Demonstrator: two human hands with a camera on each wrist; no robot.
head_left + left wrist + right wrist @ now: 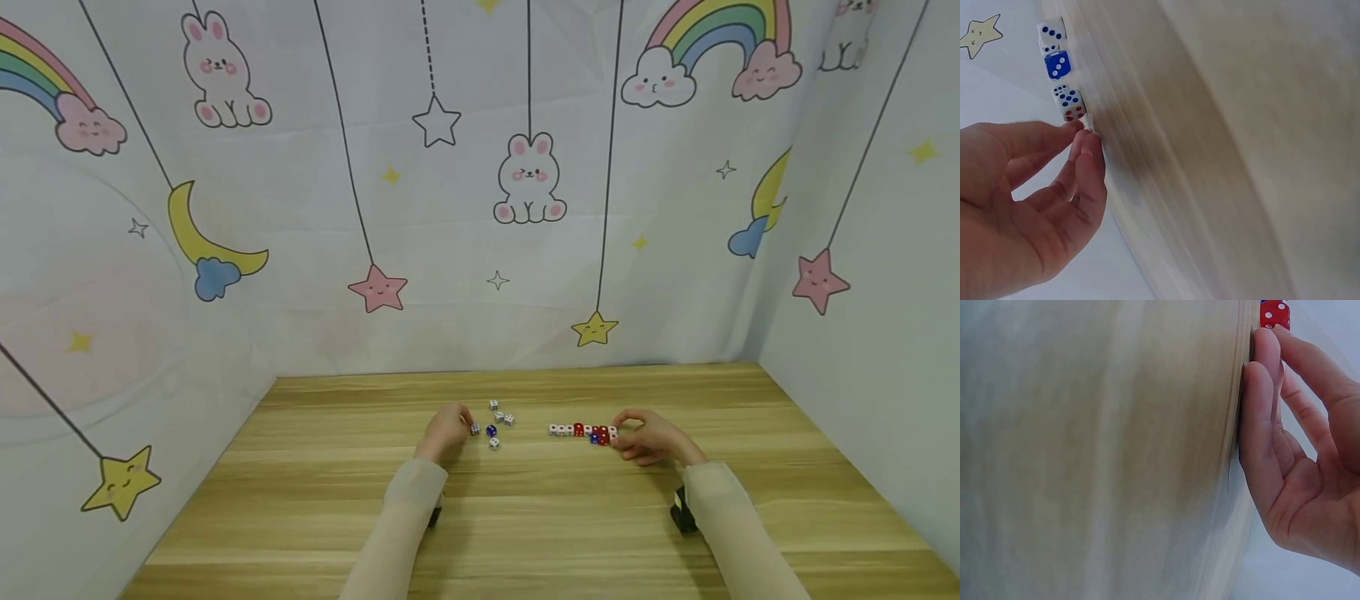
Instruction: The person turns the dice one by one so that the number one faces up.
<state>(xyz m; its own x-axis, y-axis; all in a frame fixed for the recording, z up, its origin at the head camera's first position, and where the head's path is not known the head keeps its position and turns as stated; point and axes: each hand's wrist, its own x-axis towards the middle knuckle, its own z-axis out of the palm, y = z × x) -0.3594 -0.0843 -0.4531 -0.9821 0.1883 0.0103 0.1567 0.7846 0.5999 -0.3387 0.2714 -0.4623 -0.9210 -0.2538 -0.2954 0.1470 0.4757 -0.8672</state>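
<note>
My left hand pinches a white die at its fingertips, low over the wooden table; in the left wrist view the fingers mostly hide it. Just right of it lie a blue die and several loose white dice. Farther right runs a row of white and red dice. At that row's right end, my right hand has its thumb and fingertips at a red die, pinching its near edge. A blue die sits beside that red one, in front of the row.
The wood-grain table reaches back to a white cloth printed with bunnies, stars and rainbows. More of this cloth hangs at the left and right sides. A dark wrist device is strapped by the right sleeve.
</note>
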